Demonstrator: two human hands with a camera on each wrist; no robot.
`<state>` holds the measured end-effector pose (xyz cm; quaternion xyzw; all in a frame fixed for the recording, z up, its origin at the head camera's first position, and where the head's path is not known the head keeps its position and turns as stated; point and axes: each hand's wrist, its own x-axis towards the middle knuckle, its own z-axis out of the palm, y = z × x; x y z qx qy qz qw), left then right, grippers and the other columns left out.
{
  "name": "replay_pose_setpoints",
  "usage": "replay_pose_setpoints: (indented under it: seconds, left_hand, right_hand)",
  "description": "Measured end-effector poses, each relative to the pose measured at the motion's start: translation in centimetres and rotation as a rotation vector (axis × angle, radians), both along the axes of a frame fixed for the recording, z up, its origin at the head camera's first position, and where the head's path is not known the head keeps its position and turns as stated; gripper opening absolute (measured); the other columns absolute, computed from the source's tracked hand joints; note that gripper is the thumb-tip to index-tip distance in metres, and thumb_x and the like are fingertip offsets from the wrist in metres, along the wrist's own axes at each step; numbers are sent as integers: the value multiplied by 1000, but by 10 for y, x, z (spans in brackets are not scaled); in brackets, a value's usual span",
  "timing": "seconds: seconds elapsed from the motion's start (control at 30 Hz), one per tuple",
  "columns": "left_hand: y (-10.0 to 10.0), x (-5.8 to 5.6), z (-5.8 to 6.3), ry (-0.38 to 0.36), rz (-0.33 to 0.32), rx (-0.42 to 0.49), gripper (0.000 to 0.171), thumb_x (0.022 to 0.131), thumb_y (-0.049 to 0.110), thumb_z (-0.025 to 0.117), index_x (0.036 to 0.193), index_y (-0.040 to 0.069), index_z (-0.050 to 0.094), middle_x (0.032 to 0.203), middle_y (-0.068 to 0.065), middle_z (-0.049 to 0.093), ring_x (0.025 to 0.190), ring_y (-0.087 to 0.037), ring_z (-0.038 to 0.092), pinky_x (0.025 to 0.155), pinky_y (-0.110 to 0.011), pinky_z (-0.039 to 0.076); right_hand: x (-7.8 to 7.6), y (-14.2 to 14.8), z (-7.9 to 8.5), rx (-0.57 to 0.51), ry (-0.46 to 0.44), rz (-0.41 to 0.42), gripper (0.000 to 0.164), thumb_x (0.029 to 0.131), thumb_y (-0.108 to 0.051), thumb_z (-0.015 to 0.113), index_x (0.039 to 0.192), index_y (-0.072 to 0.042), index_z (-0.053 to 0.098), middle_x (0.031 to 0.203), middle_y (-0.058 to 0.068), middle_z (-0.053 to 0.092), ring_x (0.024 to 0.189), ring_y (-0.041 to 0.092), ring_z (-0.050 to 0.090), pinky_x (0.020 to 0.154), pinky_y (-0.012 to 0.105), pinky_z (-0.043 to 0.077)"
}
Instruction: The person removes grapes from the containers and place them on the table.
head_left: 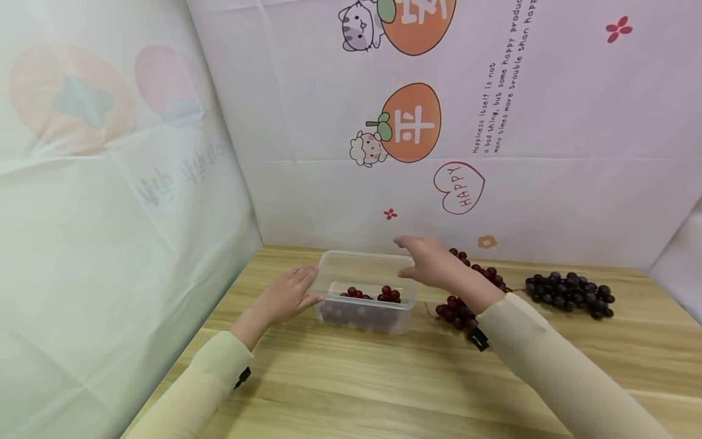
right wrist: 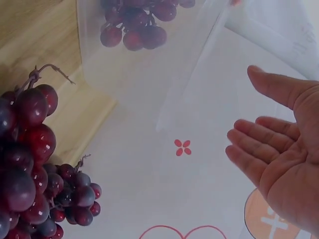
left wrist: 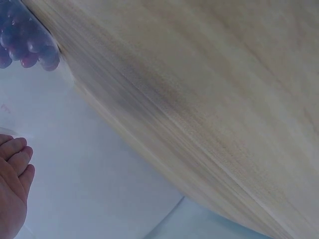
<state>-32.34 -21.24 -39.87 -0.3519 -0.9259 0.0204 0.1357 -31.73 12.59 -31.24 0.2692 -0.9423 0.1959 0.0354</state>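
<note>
A clear plastic box (head_left: 364, 277) stands on the wooden table with dark red grapes (head_left: 359, 294) inside. My left hand (head_left: 287, 296) lies along the box's left end, fingers straight, at or very near its rim. Above the box's right end is my right hand (head_left: 436, 265), thumb and fingers spread apart; nothing is in it. The right wrist view shows that palm (right wrist: 286, 159) bare, a little away from the box wall (right wrist: 149, 69). In the left wrist view only part of the left hand (left wrist: 12, 181) shows, its fingers close together, with grapes (left wrist: 27, 37) seen through the plastic.
Right of the box lie bunches of red grapes (head_left: 455, 311), partly hidden by the right arm. A darker bunch (head_left: 570, 294) lies farther right. A white printed cloth (head_left: 329, 201) hangs behind the table, and another cloth (head_left: 164, 244) closes off the left side.
</note>
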Motion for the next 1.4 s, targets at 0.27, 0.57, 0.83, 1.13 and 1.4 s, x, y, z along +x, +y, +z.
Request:
replay_pose_setpoints:
  seconds: [0.27, 0.57, 0.83, 1.13, 1.4]
  left_hand:
    - [0, -1, -1, 6, -1, 4, 71, 100, 45, 49, 146, -8, 35, 147, -22, 41, 135, -34, 39, 112, -46, 32]
    - [0, 0, -1, -4, 5, 21, 71, 100, 44, 51, 146, -8, 35, 147, -22, 41, 135, -34, 39, 111, -47, 32]
    - [-1, -2, -4, -6, -4, 24, 71, 100, 44, 49, 146, -8, 35, 147, -22, 40, 136, -33, 38, 113, -45, 30]
    - [-2, -4, -5, -2, -15, 25, 72, 101, 46, 47, 145, -9, 35, 147, -23, 40, 136, -34, 37, 113, -47, 31]
    - [-2, -4, -5, 5, -19, 27, 72, 101, 47, 46, 145, -9, 35, 147, -23, 40, 136, -34, 38, 112, -46, 31]
  right_hand:
    - [-9, -14, -6, 40, -52, 72, 69, 85, -13, 77, 144, 1, 43, 138, 20, 52, 126, 37, 48, 101, 50, 44]
    - [-21, -30, -18, 92, -145, 151, 70, 82, -10, 79, 143, 0, 46, 138, 16, 52, 127, 33, 48, 100, 47, 45]
    - [-27, -40, -25, 218, -286, 196, 66, 85, -5, 76, 143, -3, 46, 138, 14, 53, 126, 30, 50, 91, 41, 52]
    - [-31, -49, -32, 348, -344, 242, 54, 87, 9, 60, 139, -5, 53, 136, 9, 56, 127, 25, 50, 82, 31, 51]
    - [-35, -55, -39, 424, -378, 245, 53, 87, 5, 67, 137, -9, 57, 134, 8, 58, 127, 25, 50, 85, 31, 51]
